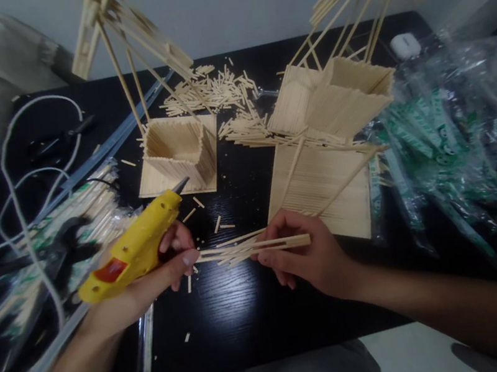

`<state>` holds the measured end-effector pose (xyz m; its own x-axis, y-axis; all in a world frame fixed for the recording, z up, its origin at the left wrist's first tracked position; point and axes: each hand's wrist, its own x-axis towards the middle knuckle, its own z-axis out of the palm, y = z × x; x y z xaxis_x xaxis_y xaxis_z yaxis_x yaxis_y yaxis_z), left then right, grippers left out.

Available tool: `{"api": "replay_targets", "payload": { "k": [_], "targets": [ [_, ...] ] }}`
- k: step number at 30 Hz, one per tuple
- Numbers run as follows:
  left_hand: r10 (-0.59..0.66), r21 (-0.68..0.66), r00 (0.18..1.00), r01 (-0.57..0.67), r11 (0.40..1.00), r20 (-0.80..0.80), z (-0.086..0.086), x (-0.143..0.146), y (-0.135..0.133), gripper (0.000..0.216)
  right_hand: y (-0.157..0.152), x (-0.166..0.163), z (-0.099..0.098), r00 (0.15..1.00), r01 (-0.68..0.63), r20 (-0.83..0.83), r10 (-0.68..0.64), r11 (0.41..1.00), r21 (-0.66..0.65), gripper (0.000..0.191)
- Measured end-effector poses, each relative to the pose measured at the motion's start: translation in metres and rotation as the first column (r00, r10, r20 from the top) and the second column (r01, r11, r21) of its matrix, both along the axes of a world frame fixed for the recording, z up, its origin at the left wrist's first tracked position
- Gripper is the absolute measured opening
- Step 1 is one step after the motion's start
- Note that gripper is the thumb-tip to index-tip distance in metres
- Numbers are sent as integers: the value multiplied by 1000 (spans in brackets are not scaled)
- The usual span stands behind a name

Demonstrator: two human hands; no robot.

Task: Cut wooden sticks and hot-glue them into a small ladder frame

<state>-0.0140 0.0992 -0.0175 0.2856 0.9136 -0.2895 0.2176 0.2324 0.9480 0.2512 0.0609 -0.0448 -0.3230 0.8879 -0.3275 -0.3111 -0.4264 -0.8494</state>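
My left hand (167,268) is closed round a yellow glue gun (137,244) whose nozzle points up and to the right, toward a small open box made of wooden sticks (179,150). Its fingertips also touch the left end of a thin bundle of wooden sticks (249,249). My right hand (304,256) pinches the right part of that same bundle, holding it level just above the black table (240,313). A flat panel of glued sticks (325,193) lies right behind my right hand.
A larger stick box with long struts (333,97) stands at the back right, and a pile of cut stick pieces (214,91) lies at the back. Clear bags with green print (439,137) fill the right. White cable (20,203), black pliers (58,254) and packed sticks lie on the left.
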Motion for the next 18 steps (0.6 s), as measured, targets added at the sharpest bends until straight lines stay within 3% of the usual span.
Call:
{"api": "replay_targets", "payload": {
  "k": [5, 9, 13, 18],
  "targets": [
    [113, 21, 991, -114, 993, 71, 3, 2, 2, 43, -1, 4, -3, 994, -93, -53, 94, 995, 22, 35],
    [131, -6, 987, -131, 991, 91, 6, 5, 1, 41, -1, 5, -3, 963, -256, -75, 259, 965, 53, 36],
    [26, -44, 994, -22, 999, 104, 1, 11, -3, 41, 0, 3, 1, 914, -406, 65, 401, 902, 144, 28],
    [-120, -70, 989, 127, 989, 86, -8, 17, -12, 34, -1, 2, 2, 868, -488, 196, 457, 858, 162, 28]
  ]
}}
